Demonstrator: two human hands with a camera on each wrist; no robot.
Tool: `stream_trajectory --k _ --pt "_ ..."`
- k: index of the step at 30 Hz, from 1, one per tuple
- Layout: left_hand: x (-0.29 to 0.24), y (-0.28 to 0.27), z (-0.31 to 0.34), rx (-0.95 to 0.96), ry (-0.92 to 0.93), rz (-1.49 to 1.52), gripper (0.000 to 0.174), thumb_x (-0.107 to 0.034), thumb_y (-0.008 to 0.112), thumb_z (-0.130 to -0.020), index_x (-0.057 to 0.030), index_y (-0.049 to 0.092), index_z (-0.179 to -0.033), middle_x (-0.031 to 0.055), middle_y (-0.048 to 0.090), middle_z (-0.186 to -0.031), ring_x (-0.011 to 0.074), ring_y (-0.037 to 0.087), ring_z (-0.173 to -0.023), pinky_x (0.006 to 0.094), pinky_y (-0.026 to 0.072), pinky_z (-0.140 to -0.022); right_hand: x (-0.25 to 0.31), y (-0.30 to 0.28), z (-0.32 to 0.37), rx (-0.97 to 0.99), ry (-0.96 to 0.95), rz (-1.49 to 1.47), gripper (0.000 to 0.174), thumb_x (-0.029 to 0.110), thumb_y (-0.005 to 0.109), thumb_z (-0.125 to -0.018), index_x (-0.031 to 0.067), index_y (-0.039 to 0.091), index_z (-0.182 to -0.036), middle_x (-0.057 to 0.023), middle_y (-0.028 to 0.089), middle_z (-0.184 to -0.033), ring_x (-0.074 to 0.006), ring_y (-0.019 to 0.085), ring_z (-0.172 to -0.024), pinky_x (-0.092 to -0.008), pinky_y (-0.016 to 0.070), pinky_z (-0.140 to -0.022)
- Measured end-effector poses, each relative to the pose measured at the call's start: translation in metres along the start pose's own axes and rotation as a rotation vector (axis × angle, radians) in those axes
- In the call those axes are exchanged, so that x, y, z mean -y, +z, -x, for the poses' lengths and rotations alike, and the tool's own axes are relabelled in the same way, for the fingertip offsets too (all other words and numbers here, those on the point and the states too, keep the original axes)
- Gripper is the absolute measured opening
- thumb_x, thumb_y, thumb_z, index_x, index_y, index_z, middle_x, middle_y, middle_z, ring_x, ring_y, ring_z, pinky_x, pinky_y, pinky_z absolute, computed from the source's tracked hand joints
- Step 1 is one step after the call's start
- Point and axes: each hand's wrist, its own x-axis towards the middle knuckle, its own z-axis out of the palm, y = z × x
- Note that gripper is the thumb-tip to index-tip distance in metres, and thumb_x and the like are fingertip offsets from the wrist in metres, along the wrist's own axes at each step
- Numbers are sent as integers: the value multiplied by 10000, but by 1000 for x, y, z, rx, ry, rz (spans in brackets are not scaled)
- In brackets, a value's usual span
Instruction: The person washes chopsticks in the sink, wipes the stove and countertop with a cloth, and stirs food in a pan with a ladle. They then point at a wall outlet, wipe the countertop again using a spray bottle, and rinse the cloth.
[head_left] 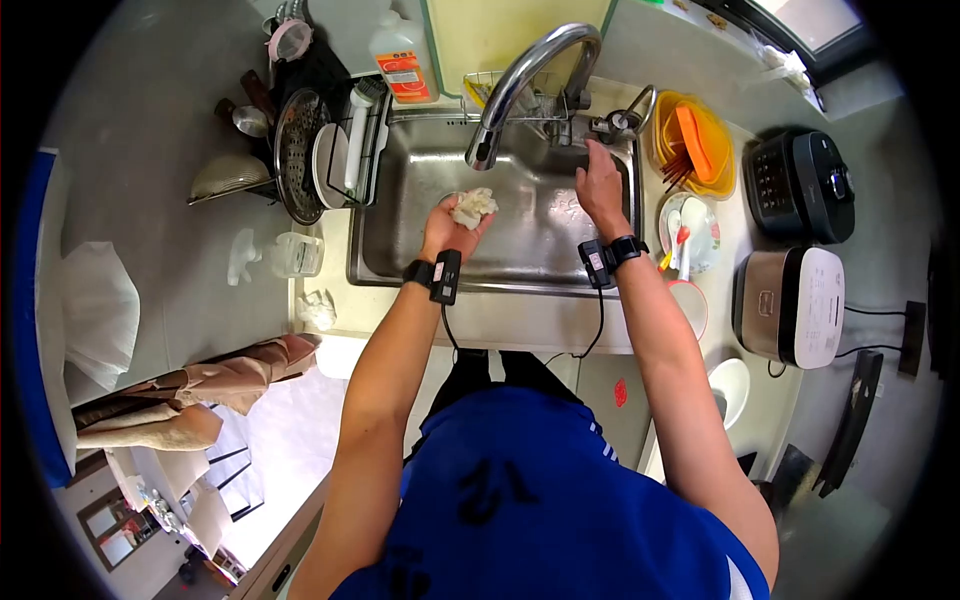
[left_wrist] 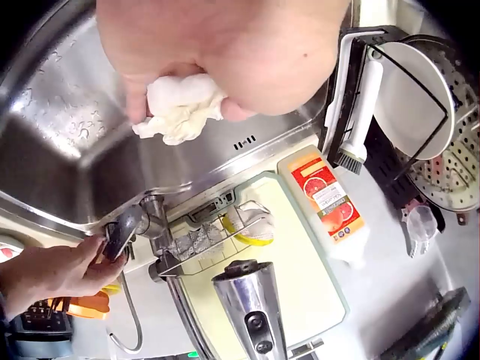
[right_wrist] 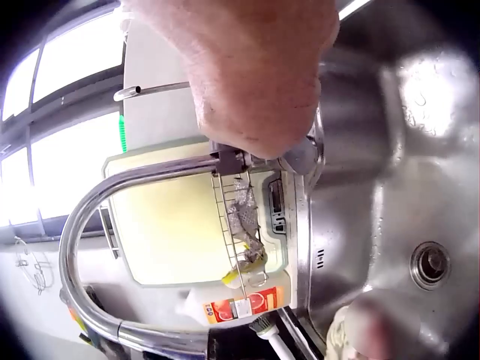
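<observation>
Over the left part of the steel sink (head_left: 400, 250), my left hand (head_left: 452, 232) holds a crumpled whitish cloth (head_left: 474, 207). Its fingers show on either side of the damp-looking bundle (left_wrist: 180, 109) in the left wrist view. At the back right of the sink my right hand (head_left: 600, 190) reaches the tap base; in the left wrist view its fingers (left_wrist: 105, 259) grip the tap lever (left_wrist: 124, 232). From the right wrist, the back of this hand hides the lever. The curved chrome tap (head_left: 540, 60) arches between the hands, its spray head (head_left: 482, 148) pointing down into the basin.
Left of the sink stands a dish rack with a white plate (head_left: 330, 165) and a brush (head_left: 358, 130). Behind are a detergent bottle (head_left: 405, 65) and a yellow board (left_wrist: 300, 277). Orange containers (head_left: 695, 140), a spoon plate (head_left: 690, 235) and cookers (head_left: 800, 185) line the right counter.
</observation>
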Motion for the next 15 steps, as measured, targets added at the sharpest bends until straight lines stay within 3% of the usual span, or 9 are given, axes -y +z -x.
stream_trajectory --k 2,3,10,11,13,15 --pt "-5 7 -3 7 -1 -14 370 -190 313 -1054 30 484 -1297 182 565 -1336 341 542 -1247 502 418 -1114 7 -4 11 29 29 -22 557 50 596 -806 30 478 -1350 -204 548 -1341 -406 554 -1186 -495 467 -962" --pt "-5 12 -5 -76 7 -2 377 -196 323 -1063 45 446 -1326 198 543 -1345 353 537 -1247 507 426 -1112 10 -6 11 38 38 -33 551 50 593 -808 33 483 -1348 -204 549 -1340 -409 552 -1186 -496 465 -963" --pt "-11 10 -30 -83 -37 29 370 -179 338 -1063 33 431 -1350 194 525 -1359 351 529 -1256 509 434 -1107 57 -9 27 -187 22 -82 495 43 596 -796 15 555 -1289 -197 606 -1290 -402 561 -1166 -476 453 -984" --pt "-11 14 -26 -78 -41 -3 369 -180 336 -1063 28 433 -1352 188 529 -1358 346 531 -1253 506 440 -1099 59 4 35 -136 -22 -202 440 74 619 -821 4 600 -1254 -202 667 -1170 -400 628 -1043 -453 496 -901" --pt "-12 11 -23 -41 -50 -75 367 -185 335 -1064 18 442 -1351 178 539 -1351 334 540 -1242 493 456 -1079 74 40 48 187 283 -595 401 116 652 -855 8 630 -1241 -146 717 -1030 -296 683 -863 -376 531 -768" --pt "-13 -2 -31 25 -56 -162 365 -191 336 -1064 8 456 -1345 168 551 -1341 319 554 -1226 474 473 -1053 96 60 50 319 615 -870 395 143 680 -884 -10 629 -1245 -104 708 -1024 -198 668 -864 -327 525 -734"
